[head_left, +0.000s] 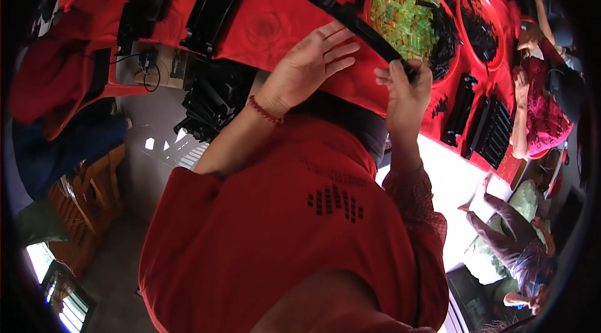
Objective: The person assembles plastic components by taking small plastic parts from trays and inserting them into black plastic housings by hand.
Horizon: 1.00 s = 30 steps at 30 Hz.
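Observation:
A long, narrow black plastic strip (360, 26) slants over the red-covered table (263, 26). My right hand (407, 85) pinches its near right end between thumb and fingers. Beside its middle, my left hand (316, 60) is open with the fingers stretched out, palm turned toward the strip; whether the fingertips touch it I cannot tell. Just past the strip stands a round red basin (368, 4) full of small translucent yellow-green pieces (404, 16), with small black pieces (444, 38) along its right side.
A second red basin (501, 29) holds black pieces. Long black parts (216, 7) lie at the table's left, others (491, 129) at its right edge. Black parts are heaped (216, 98) below the front edge. A person (541, 107) works at the right; another (519, 233) is farther off.

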Each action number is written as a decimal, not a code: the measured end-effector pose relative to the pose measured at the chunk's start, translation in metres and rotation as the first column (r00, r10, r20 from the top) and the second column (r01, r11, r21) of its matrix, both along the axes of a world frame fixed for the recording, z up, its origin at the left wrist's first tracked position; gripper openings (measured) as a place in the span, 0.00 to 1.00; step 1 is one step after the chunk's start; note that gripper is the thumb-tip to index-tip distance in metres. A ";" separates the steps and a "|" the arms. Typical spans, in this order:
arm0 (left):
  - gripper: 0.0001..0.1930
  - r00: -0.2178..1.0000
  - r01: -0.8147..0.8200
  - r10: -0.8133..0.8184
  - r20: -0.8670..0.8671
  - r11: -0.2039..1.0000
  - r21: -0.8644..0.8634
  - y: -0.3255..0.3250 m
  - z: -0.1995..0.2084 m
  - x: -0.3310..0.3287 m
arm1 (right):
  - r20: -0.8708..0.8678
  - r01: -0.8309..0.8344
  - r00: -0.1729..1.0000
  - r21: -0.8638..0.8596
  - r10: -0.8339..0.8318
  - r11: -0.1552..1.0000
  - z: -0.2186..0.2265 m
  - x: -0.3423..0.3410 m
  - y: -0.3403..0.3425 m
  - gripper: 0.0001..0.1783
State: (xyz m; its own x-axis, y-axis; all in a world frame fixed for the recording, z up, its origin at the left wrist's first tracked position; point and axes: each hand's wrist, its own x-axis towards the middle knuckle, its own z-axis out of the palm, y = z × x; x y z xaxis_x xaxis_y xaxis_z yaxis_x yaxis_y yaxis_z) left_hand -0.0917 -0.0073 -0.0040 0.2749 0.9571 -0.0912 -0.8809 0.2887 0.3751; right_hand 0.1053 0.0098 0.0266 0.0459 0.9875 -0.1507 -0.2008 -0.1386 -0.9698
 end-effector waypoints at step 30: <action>0.15 0.159 -0.070 0.541 -0.826 0.841 0.537 -0.005 0.051 0.039 | 0.414 -0.291 0.907 0.484 0.077 0.825 0.052 -0.015 0.018 0.28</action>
State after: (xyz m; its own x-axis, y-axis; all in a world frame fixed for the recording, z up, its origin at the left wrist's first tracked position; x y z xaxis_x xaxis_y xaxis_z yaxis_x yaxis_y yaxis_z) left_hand -0.0531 -0.0127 0.0469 -0.1134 0.9559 0.2710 0.2092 -0.2437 0.9470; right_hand 0.0901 0.0276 0.0783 -0.2002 0.9028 0.3807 0.1537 0.4127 -0.8978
